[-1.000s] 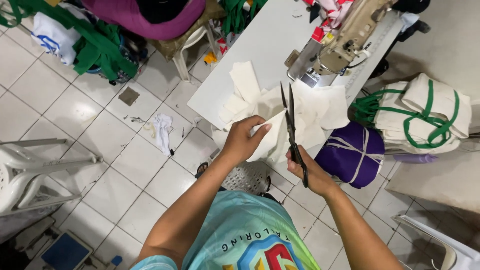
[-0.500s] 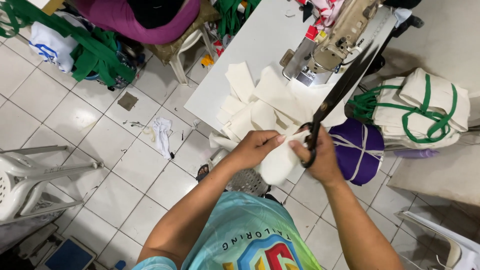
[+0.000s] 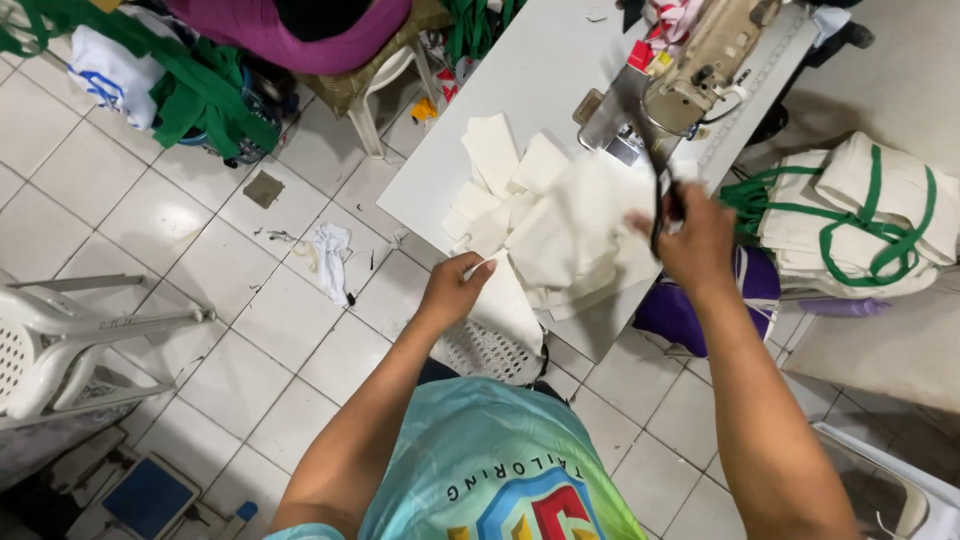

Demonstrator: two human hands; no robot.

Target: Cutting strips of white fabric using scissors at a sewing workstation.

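Left hand (image 3: pixel 455 290), centre frame: fingers pinched together on the near edge of the heap of white cut fabric pieces (image 3: pixel 560 225) on the white work table (image 3: pixel 520 80). Right hand (image 3: pixel 697 240), right of centre: fingers wrapped shut around dark-handled scissors (image 3: pixel 662 200), blades blurred, just beside the beige sewing machine (image 3: pixel 690 70), upper right. Risks, as judged: loose pieces overhang the table edge and could slide to the tiled floor (image 3: pixel 150 200); blades near cloth may snag unseen layers.

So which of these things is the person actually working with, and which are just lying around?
In use:
left hand
right hand
scissors
white cloth pieces
sewing table

Lying about:
sewing machine
white rag on floor
plastic chair
green-strapped bundle
purple bag
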